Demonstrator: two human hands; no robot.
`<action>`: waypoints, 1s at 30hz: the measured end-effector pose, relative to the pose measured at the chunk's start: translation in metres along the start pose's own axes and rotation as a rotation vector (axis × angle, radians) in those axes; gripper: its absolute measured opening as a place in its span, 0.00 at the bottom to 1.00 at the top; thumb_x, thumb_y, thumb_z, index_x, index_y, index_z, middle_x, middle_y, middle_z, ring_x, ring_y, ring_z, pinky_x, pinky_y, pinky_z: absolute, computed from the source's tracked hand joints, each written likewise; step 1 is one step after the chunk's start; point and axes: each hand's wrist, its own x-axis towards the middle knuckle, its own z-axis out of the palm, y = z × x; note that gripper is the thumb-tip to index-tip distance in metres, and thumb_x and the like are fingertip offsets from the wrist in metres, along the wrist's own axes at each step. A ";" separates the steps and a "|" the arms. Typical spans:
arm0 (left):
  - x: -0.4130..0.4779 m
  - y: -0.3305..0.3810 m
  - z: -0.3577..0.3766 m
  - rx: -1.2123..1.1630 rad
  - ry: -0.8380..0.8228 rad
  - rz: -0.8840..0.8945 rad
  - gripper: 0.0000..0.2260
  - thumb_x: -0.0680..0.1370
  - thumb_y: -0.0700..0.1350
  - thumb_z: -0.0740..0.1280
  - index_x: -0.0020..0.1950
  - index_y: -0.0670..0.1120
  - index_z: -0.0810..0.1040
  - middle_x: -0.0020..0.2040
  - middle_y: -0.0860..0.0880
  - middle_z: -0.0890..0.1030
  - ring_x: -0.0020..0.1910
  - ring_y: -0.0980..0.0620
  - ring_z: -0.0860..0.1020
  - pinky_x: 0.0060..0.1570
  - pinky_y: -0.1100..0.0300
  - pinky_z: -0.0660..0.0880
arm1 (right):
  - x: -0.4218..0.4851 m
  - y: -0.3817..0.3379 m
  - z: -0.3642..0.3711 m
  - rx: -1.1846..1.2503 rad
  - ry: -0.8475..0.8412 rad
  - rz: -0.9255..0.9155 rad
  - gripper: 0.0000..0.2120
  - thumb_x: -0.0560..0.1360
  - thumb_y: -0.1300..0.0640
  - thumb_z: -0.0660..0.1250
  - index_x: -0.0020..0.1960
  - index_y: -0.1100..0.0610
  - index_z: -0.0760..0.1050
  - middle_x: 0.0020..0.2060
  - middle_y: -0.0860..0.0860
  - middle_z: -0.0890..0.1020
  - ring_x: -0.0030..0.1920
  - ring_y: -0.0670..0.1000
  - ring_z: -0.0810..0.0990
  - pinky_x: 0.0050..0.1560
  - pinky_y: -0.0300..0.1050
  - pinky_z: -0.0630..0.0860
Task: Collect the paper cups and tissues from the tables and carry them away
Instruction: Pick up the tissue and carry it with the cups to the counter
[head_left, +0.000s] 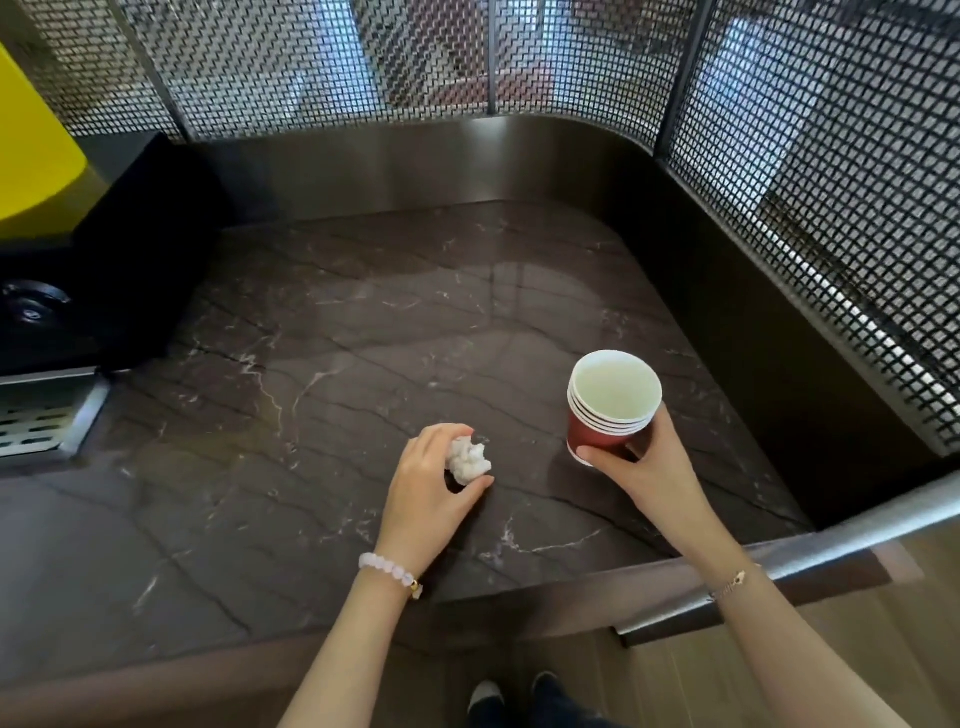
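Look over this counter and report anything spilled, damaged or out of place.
Only the crumpled tissue looks out of place: litter on the marble counter, with the left hand curled round it. The stack of red paper cups sits upright in the right hand. No spill or damage shows.

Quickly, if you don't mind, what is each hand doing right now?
Left hand: closed, fingers and thumb curled round a crumpled tissue on the marble table.
Right hand: closed, gripping a stack of red paper cups.
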 end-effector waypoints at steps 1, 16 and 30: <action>0.000 0.000 0.000 -0.003 -0.005 -0.004 0.21 0.68 0.43 0.76 0.58 0.49 0.75 0.54 0.58 0.74 0.52 0.55 0.72 0.51 0.79 0.61 | -0.001 -0.001 0.000 -0.004 -0.004 -0.001 0.34 0.63 0.59 0.79 0.59 0.36 0.66 0.58 0.35 0.76 0.60 0.41 0.75 0.61 0.39 0.72; -0.006 0.020 -0.006 0.080 -0.037 0.005 0.26 0.69 0.48 0.75 0.64 0.48 0.72 0.61 0.54 0.74 0.60 0.52 0.70 0.60 0.61 0.66 | -0.021 -0.011 -0.022 -0.124 -0.027 -0.015 0.36 0.65 0.54 0.78 0.63 0.36 0.61 0.59 0.33 0.72 0.59 0.34 0.72 0.54 0.24 0.69; 0.020 0.099 -0.043 0.448 0.243 0.347 0.22 0.71 0.51 0.72 0.62 0.43 0.75 0.59 0.46 0.78 0.60 0.44 0.76 0.60 0.46 0.72 | -0.035 -0.101 -0.056 -0.756 0.254 -0.461 0.32 0.73 0.41 0.63 0.73 0.52 0.63 0.68 0.48 0.72 0.68 0.49 0.68 0.60 0.42 0.66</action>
